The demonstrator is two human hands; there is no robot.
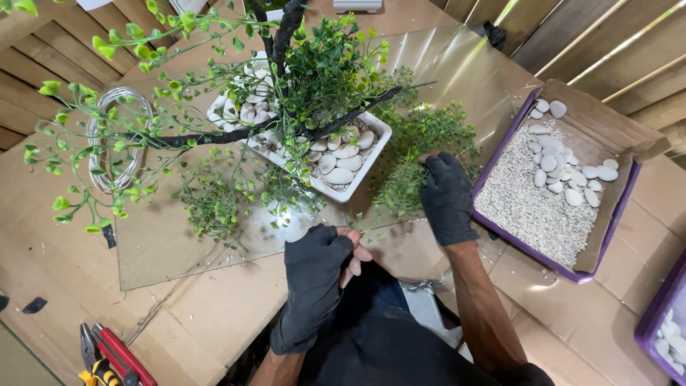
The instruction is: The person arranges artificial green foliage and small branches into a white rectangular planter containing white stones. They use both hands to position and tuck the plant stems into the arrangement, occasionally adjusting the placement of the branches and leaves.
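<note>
1. Step in hand — foliage work: the right hand [447,196], in a black glove, presses on the loose pile of small green artificial sprigs [421,146], grip seemingly closing on them; I cannot tell for sure.
2. The left hand [319,266], gloved with bare fingertips, rests empty and half-curled at 6 o'clock.
3. The white rectangular planter with smooth pebbles and a dark twisted faux tree [325,154] sits at 12 o'clock on the cardboard tabletop [214,322].
4. Next likely needs lifting one springy sprig cleanly.
5. The purple tray of gravel and white stones [550,207] lies at 3 o'clock.

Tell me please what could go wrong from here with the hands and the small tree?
1. The right hand reaches into the loose green sprigs close beside the white planter; a push might shift the planter on the smooth clear sheet.
2. The long dark branch stretches far left, so the tree may tip if bumped.
3. The purple tray of gravel lies near the right forearm; an elbow could spill it.
</note>
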